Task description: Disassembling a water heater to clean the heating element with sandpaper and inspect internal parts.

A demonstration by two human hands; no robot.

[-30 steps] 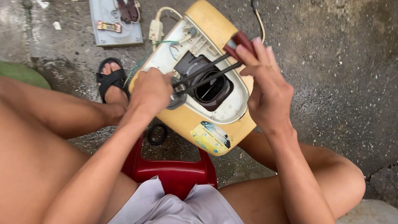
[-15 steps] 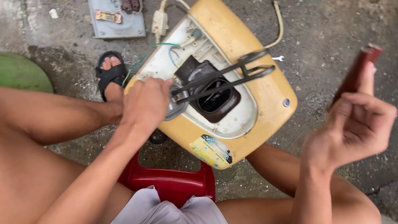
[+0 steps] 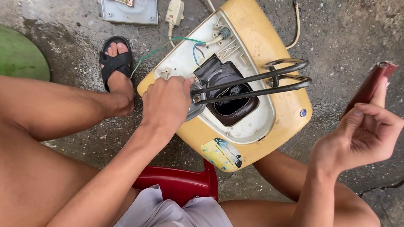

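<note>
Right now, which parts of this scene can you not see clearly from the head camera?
- Base of the heating element: hidden under the left hand.
- Inside of the dark opening in the yellow casing: too dark to make out.
- Red roll: its lower end is covered by the right hand.
- Grey plate: cut off by the top edge.
- Red stool: mostly hidden by legs and shorts.
</note>
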